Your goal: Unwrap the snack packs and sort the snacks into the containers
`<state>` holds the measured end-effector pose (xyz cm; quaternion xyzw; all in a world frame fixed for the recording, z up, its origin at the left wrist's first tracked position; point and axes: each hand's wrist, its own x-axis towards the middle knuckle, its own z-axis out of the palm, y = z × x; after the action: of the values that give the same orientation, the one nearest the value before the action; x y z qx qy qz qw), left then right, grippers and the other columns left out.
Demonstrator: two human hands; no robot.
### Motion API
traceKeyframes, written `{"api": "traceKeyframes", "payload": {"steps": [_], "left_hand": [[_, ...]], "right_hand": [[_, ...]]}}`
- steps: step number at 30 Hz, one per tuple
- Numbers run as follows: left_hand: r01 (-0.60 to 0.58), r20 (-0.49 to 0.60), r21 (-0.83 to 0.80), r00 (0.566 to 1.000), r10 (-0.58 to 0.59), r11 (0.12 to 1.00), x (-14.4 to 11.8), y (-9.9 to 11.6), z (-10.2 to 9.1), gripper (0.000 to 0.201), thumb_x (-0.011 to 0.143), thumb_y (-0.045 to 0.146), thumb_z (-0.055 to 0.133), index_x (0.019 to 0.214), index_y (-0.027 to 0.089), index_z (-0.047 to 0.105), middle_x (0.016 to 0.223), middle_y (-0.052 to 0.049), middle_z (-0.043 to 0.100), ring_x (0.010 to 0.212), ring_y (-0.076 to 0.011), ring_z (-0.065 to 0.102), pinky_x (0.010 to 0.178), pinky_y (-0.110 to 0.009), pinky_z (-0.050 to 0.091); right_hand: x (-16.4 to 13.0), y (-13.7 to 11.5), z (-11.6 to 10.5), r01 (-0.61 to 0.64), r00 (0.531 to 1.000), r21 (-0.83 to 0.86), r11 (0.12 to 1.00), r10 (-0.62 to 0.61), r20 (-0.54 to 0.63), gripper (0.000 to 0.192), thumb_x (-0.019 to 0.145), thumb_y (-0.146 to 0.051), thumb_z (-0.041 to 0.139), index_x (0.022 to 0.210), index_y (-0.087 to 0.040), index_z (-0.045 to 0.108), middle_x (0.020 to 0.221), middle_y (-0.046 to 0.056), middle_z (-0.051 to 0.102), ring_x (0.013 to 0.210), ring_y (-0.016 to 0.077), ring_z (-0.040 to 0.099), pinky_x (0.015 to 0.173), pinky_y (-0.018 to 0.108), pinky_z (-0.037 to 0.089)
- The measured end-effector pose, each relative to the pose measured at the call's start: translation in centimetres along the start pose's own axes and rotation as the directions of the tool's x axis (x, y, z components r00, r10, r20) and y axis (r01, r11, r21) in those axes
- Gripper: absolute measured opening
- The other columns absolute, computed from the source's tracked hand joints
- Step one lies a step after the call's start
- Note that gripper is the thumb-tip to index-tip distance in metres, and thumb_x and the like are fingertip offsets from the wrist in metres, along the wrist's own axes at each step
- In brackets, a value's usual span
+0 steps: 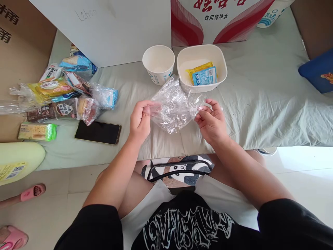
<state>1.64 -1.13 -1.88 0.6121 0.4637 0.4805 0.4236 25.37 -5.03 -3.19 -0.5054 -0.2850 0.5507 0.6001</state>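
A crumpled clear plastic bag is stretched between both hands above the pale green sheet. My left hand pinches its left edge and my right hand pinches its right edge. Just behind the bag stand a round white paper cup and a white rectangular bowl. Inside the bowl lies a small yellow and blue snack packet.
A pile of wrapped snacks lies at the left, with a green packet and a dark phone in front of it. Cardboard boxes stand behind. A blue cushion sits at the right. Pink slippers are on the floor.
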Motion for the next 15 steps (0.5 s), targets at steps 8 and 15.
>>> {"api": "traceKeyframes", "payload": {"steps": [8,15], "left_hand": [[0.392,0.259,-0.321,0.912,-0.318,0.862,1.1,1.1,-0.7,0.017,0.075,0.037,0.062,0.077,0.021,0.065,0.101,-0.008,0.078,0.085,-0.0237,0.076,0.077,-0.04,0.064],[0.351,0.382,-0.137,0.881,-0.277,0.926,0.6,1.8,-0.4,0.023,0.069,0.031,0.082,0.079,0.019,0.064,0.09,-0.004,0.073,0.057,-0.0103,0.06,0.045,-0.023,0.045]], "right_hand": [[1.0,-1.7,-1.2,0.062,0.997,-0.075,0.995,-0.058,0.055,0.044,0.087,-0.068,0.052,0.107,-0.029,0.055,0.114,0.009,0.069,0.119,0.0263,0.069,0.094,0.042,0.06],[-0.1,-2.1,-0.5,0.011,0.908,-0.128,0.992,0.044,0.417,0.094,0.063,-0.08,0.083,0.137,-0.03,0.055,0.145,0.011,0.065,0.138,0.0316,0.06,0.113,0.049,0.052]]}}
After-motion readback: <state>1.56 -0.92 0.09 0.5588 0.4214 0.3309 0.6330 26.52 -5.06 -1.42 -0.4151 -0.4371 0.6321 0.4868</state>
